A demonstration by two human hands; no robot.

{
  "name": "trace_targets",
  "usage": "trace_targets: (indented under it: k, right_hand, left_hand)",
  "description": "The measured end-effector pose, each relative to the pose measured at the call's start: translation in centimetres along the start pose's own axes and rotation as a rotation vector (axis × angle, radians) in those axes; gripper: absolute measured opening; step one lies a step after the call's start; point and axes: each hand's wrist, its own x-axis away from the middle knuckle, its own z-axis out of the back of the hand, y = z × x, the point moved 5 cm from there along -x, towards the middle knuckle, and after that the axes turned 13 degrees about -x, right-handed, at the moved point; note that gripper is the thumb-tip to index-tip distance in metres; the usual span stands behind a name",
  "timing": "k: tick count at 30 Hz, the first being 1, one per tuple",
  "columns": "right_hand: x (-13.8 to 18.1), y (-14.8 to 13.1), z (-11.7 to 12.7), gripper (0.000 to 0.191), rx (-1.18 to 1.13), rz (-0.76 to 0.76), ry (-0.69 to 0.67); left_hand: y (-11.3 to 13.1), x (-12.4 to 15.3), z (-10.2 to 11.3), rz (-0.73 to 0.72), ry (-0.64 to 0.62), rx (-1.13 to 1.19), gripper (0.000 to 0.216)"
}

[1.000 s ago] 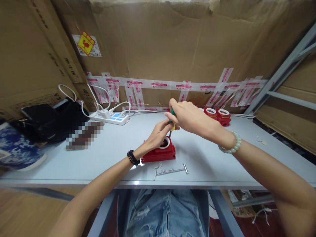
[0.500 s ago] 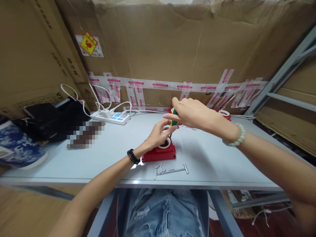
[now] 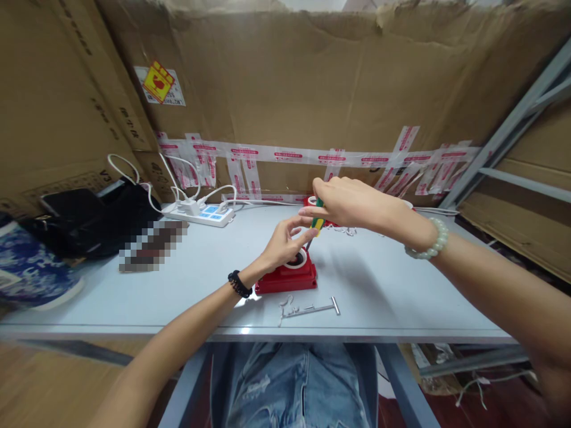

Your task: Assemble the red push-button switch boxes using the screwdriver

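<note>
A red block with a white ring on top (image 3: 289,274) sits on the pale table (image 3: 187,285). My right hand (image 3: 348,202) is closed round the green and yellow handle of a screwdriver (image 3: 316,221), held tilted, its shaft pointing down into the ring. My left hand (image 3: 282,244) rests on the block beside the shaft, its fingers pinched close to the shaft just above the ring. The screwdriver's tip is hidden inside the ring.
A metal T-shaped tool (image 3: 312,308) and small loose parts lie in front of the block. More red blocks (image 3: 312,202) stand at the back, partly behind my right hand. A white power strip (image 3: 200,213), black bag (image 3: 84,220) and blue item (image 3: 27,267) sit left.
My right hand has turned and shifted slightly right and up on the screwdriver handle. My left fingers have stayed at the shaft. The block has not moved.
</note>
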Motion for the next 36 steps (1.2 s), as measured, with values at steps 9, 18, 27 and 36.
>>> trace_targets:
  k: [9, 18, 27, 36]
  right_hand:
    - [-0.2, -1.3, -0.1, 0.014, -0.144, 0.296, -0.051]
    - [0.5, -0.6, 0.1, 0.028, -0.078, 0.061, 0.009]
    - [0.3, -0.6, -0.2, 0.017, -0.350, 0.122, -0.078]
    - [0.4, -1.2, -0.3, 0.015, -0.219, 0.095, 0.006]
  left_hand:
    - [0.6, 0.3, 0.2, -0.003, 0.063, -0.024, 0.029]
    - [0.2, 0.1, 0.5, -0.011, 0.147, -0.046, 0.028]
    - [0.6, 0.3, 0.2, -0.028, 0.010, -0.039, 0.025]
    - [0.3, 0.2, 0.4, -0.001, 0.112, -0.072, 0.029]
